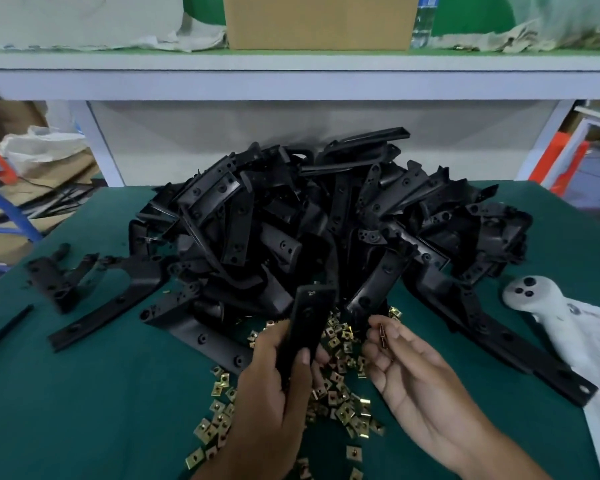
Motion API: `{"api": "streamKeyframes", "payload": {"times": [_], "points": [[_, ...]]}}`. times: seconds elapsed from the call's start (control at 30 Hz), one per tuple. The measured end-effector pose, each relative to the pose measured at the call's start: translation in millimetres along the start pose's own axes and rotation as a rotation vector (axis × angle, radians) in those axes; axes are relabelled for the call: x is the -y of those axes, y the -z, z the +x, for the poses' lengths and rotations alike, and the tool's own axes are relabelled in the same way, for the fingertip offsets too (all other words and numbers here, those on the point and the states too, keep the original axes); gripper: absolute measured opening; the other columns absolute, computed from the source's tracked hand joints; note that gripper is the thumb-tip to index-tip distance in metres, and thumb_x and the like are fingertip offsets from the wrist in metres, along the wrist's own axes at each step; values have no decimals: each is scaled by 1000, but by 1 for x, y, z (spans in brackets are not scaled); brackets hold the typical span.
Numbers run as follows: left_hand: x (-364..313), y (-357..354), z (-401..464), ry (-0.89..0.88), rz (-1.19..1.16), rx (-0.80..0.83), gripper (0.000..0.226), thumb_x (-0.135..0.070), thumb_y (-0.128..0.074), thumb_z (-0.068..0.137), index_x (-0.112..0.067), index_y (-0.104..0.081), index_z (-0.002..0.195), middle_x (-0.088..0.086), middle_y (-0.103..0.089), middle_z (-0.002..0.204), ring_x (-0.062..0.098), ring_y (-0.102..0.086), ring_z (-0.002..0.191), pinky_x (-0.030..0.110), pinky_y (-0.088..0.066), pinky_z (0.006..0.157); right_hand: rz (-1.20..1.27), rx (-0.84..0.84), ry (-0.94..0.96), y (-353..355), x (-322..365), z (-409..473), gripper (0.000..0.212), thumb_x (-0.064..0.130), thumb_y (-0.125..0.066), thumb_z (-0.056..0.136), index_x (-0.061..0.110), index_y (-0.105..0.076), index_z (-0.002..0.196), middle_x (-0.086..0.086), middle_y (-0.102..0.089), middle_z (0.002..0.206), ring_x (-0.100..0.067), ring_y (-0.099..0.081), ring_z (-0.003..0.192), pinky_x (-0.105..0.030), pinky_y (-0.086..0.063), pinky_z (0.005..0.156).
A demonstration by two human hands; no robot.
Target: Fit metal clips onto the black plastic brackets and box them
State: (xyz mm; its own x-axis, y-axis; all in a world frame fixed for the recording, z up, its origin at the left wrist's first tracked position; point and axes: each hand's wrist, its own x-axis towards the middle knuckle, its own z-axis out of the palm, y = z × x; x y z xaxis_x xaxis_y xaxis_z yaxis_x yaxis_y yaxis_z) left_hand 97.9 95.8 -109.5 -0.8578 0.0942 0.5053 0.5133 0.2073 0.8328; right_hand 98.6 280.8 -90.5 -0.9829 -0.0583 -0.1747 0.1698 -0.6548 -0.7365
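Green mat [84, 393] underfoot here, heaped with a big pile of black brackets [326, 220] at the middle, and a spill of brass-coloured metal clips [340, 403] scattered just in front. The left hand [278, 386] grips one bracket [309, 323] upright above the clips, thumb pressed on its face. The right hand [416, 375], palm up, pinches a single clip [382, 336] at the fingertips, just beside that bracket. A white controller [548, 306] lies at right. Behind, a pale shelf [291, 74] carries a cardboard box [321, 20].
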Motion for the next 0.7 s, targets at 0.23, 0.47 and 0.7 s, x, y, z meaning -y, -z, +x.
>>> {"api": "streamKeyframes", "payload": {"times": [0.23, 0.47, 0.7], "points": [[2, 5, 2, -14, 265, 141, 42, -50, -25, 108, -39, -41, 145, -23, -53, 116, 9, -57, 108, 21, -43, 87, 31, 43, -44, 1, -1, -1, 6, 14, -60, 90, 10, -64, 91, -8, -56, 87, -13, -59, 70, -22, -52, 55], [-2, 12, 6, -133, 588, 98, 44, -52, -34, 107, -36, -38, 148, -20, -44, 134, -10, -36, 116, 5, -21, 101, 75, 83, -108, 0, 3, 1, 8, 13, -59, 94, 9, -56, 101, -8, -62, 86, -12, -59, 68, -21, -51, 53], [2, 15, 9, -242, 758, 21, 47, -35, -58, 101, -13, -56, 142, 1, -62, 123, 17, -57, 111, 21, -36, 97, -12, 158, -93, 2, -4, -2, 37, 28, -93, 68, 13, -75, 96, -1, -58, 80, -6, -48, 59, -18, -42, 48]]}}
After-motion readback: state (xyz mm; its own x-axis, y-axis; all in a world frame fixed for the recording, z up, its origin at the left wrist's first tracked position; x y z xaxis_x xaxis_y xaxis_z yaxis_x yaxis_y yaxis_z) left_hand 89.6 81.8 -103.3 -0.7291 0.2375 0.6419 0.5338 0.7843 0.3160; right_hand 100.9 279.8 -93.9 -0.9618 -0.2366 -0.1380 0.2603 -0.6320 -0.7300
